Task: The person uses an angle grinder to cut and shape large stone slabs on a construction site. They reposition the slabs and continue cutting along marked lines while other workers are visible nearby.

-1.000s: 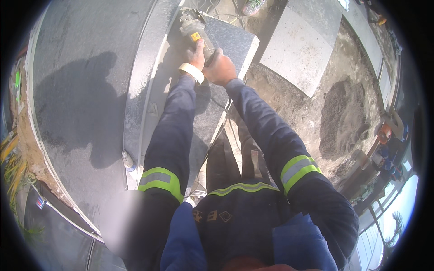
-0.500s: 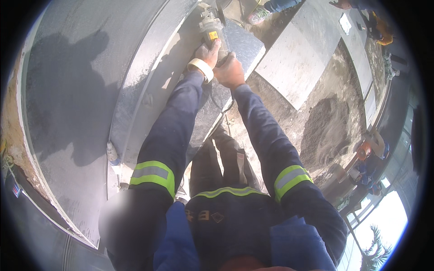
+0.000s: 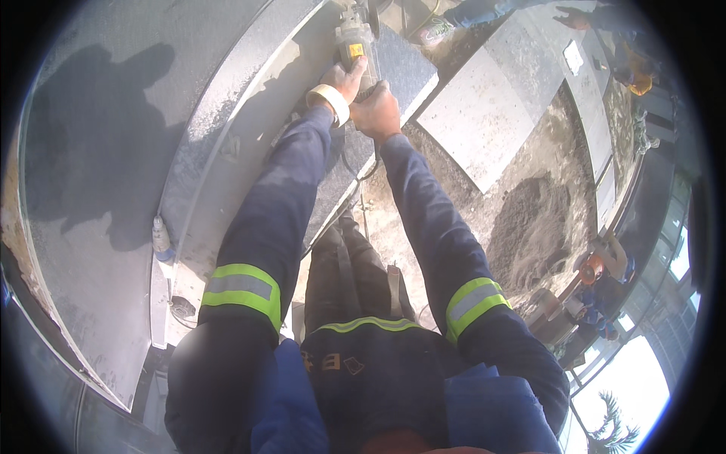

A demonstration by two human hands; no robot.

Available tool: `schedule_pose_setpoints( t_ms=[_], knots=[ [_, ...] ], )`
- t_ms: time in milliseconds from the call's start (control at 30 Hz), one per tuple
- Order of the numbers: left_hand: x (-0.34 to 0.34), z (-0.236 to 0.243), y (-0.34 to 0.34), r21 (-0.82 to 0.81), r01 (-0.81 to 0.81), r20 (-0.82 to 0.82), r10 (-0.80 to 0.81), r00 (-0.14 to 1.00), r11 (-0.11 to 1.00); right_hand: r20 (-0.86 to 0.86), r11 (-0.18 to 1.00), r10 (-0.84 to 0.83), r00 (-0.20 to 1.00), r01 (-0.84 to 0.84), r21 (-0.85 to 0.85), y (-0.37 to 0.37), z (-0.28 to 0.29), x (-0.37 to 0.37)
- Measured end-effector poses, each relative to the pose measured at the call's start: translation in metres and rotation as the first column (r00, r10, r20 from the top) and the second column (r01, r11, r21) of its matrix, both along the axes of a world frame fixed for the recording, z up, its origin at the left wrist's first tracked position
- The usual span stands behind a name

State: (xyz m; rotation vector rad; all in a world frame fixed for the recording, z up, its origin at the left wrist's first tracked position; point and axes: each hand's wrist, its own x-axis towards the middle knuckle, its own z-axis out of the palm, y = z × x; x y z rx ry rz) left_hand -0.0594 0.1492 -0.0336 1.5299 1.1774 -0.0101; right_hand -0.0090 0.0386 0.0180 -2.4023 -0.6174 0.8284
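Both my hands are closed around an angle grinder [image 3: 353, 38] at the top middle. My left hand [image 3: 345, 80] grips its body, with the thumb along the housing. My right hand [image 3: 376, 112] wraps round the rear end of the tool, close beside the left. A cream-coloured ring like a roll of tape [image 3: 338, 106] sits around my left wrist. Below the grinder lies a dark grey stone slab [image 3: 407, 66] with a pale cut edge. The grinder's disc [image 3: 373, 17] shows edge-on at its head; whether it touches the slab I cannot tell. A dark cord hangs below my hands.
On the left stands a large grey stone surface [image 3: 98, 280] bearing a shadow. A white-and-blue bottle-like object [image 3: 162, 240] rests at its edge. Right of me lie pale slabs [image 3: 476, 121] and a grey sand heap [image 3: 529, 231]. Other people's shoe [image 3: 436, 32] and hand [image 3: 573, 18] appear beyond.
The whole view has shifted slightly, so the surroundings sit further left. My hands keep their hold on the angle grinder, and its disc shows more plainly. Another person's hand at upper right has moved.
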Motion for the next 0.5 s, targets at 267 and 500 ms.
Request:
schedule_pose_setpoints(
  t_ms=[267,500],
  knots=[
    [-0.009,-0.01,-0.014,0.059,0.026,-0.023,-0.024,0.999,0.998,-0.017,1.0,0.009,1.0,-0.009,0.008,-0.014,-0.003,-0.008],
    [-0.015,-0.003,-0.02,-0.035,0.055,-0.029,-0.056,0.998,0.998,0.0,1.0,-0.01,1.0,0.01,0.015,-0.022,-0.002,-0.014]
  ],
)
